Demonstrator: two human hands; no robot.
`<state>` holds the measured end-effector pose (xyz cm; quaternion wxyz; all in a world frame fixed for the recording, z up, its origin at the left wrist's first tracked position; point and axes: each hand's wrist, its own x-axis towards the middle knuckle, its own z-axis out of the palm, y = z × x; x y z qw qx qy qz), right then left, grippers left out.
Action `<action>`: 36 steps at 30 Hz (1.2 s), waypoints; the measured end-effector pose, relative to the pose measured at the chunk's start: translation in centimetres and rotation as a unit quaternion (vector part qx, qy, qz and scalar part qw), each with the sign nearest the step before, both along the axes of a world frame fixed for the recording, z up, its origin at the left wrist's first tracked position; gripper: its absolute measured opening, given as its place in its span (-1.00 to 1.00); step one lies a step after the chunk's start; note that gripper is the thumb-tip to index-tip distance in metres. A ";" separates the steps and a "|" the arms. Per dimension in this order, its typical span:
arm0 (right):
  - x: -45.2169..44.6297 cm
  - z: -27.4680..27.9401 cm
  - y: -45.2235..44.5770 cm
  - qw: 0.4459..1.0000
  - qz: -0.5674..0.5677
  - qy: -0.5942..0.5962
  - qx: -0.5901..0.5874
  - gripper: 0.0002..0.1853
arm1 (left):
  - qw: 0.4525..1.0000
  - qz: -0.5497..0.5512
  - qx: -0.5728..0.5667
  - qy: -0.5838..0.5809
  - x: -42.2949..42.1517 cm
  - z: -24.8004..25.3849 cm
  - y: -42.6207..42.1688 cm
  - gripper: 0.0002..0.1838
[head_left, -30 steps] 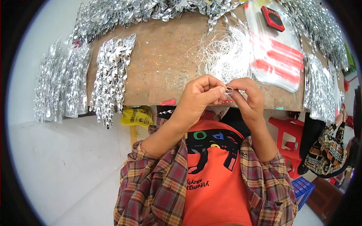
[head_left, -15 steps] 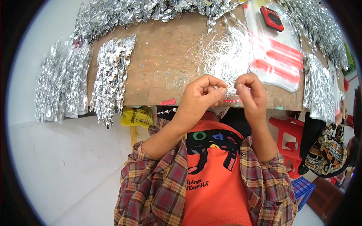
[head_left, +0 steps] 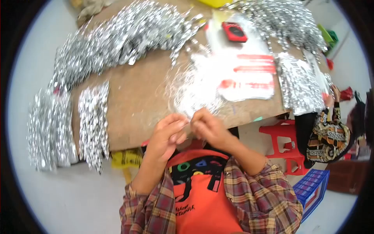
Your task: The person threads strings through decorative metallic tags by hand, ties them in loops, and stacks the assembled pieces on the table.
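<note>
Your right hand (head_left: 208,126) has moved back in to meet your left hand (head_left: 167,134); half a second ago there was a clear gap. Your view has swung too, so the whole surface (head_left: 132,89) sits lower, shifted left and tilted in frame.

Left hand: fingers curled, thumb and forefinger tips pressed together. Right hand: fingers bent inward, tips next to the left's; can't tell if they're pinched, motion blur. A pale bit shows where the hands meet, too blurred to identify.

Strings (head_left: 194,87): loose white tangle on the surface, just beyond both hands. Bags (head_left: 249,84), clear with red stripes, lie right beside the strings. Red device (head_left: 234,32) sits on the far part of the bags.

Silver bundle (head_left: 93,121) on your left, its near end hanging over the edge. Packed bundle (head_left: 48,128) just left of that. Long silver pile (head_left: 117,39) runs across the back; another pile (head_left: 280,25) at far right, with a packed batch (head_left: 298,82) nearer you.

Yellow bag (head_left: 126,159) is below the edge on your left. To your right: red stool (head_left: 278,140), blue crate (head_left: 311,191), and a co-worker in a patterned top (head_left: 329,134).
</note>
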<state>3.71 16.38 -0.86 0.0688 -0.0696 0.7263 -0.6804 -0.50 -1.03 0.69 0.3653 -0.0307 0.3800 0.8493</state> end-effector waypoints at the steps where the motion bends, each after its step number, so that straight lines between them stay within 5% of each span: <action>1: 0.1 -0.8 -0.1 0.999 0.013 0.019 0.032 -0.94 | 1.000 -0.015 0.006 0.012 -0.2 0.0 -0.2 -0.87; 4: -0.4 -1.2 0.4 0.998 0.012 0.030 0.054 -0.95 | 0.996 -0.020 0.076 0.048 -0.6 -0.9 -0.3 -0.86; 10: -4.2 3.8 5.8 0.962 -0.118 0.134 -0.207 -0.94 | 0.937 -0.161 -0.167 0.259 0.5 -3.1 1.2 -0.79; 13: -6.5 4.6 8.8 0.972 -0.106 0.147 -0.151 -0.90 | 0.962 -0.111 -0.139 0.208 0.1 -3.3 0.5 -0.80; 14: -7.8 4.6 10.1 0.975 -0.146 0.165 0.027 -0.88 | 0.968 -0.068 -0.159 0.182 -0.3 -2.4 0.2 -0.80; 15: -9.2 4.4 11.6 0.946 -0.181 0.178 0.203 -0.85 | 0.968 -0.065 -0.160 0.183 -0.9 -2.4 -0.4 -0.80; 19: -17.1 -0.1 20.6 0.803 -0.324 0.274 0.418 -0.72 | 0.965 0.110 -0.182 0.153 -3.2 -3.2 -3.9 -0.82; 24: -22.6 -3.1 25.2 0.774 -0.384 0.185 0.469 -0.58 | 0.958 0.218 -0.178 0.063 -3.5 -5.6 -5.9 -0.89; 29: -22.7 -2.4 23.1 0.732 -0.391 0.099 0.549 -0.53 | 0.955 0.212 -0.198 0.070 -3.6 -6.1 -5.9 -0.90; 36: -22.6 -4.5 24.3 0.734 -0.368 0.191 0.538 -0.55 | 0.960 0.186 -0.200 0.055 -4.4 -6.2 -7.1 -0.76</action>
